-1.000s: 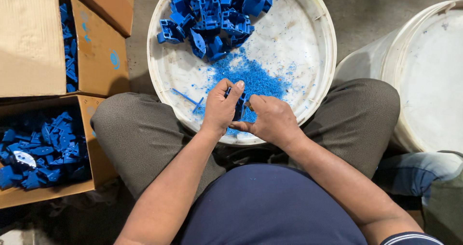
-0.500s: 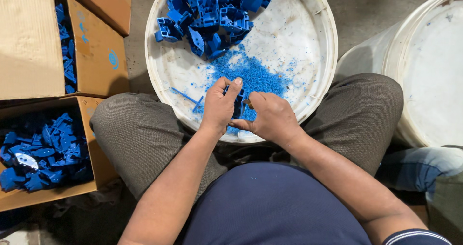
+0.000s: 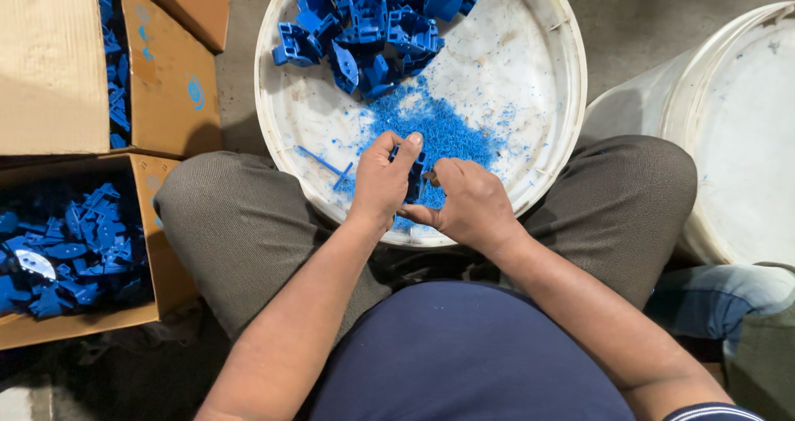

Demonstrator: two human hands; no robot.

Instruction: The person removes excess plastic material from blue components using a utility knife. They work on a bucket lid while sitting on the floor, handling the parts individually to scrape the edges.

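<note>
My left hand (image 3: 383,182) grips a small dark blue plastic part (image 3: 413,178) over the near rim of a round white bucket lid (image 3: 530,73). My right hand (image 3: 464,206) is closed against the same part from the right; whatever it holds is hidden by the fingers. Below the hands lies a heap of blue plastic shavings (image 3: 435,127). A pile of blue moulded parts (image 3: 373,15) sits at the far side of the lid. A thin blue sliver (image 3: 321,162) lies to the left of my left hand.
A cardboard box (image 3: 87,322) of blue parts stands at the left, beside my left knee. Another open cardboard box (image 3: 166,81) with blue parts is behind it. A second white bucket (image 3: 737,139) stands at the right. A person's jeans-clad leg (image 3: 729,297) shows at lower right.
Both hands stay together on the small part over the lid's near rim; my left thumb and fingers have shifted slightly on it. Nothing else has moved.
</note>
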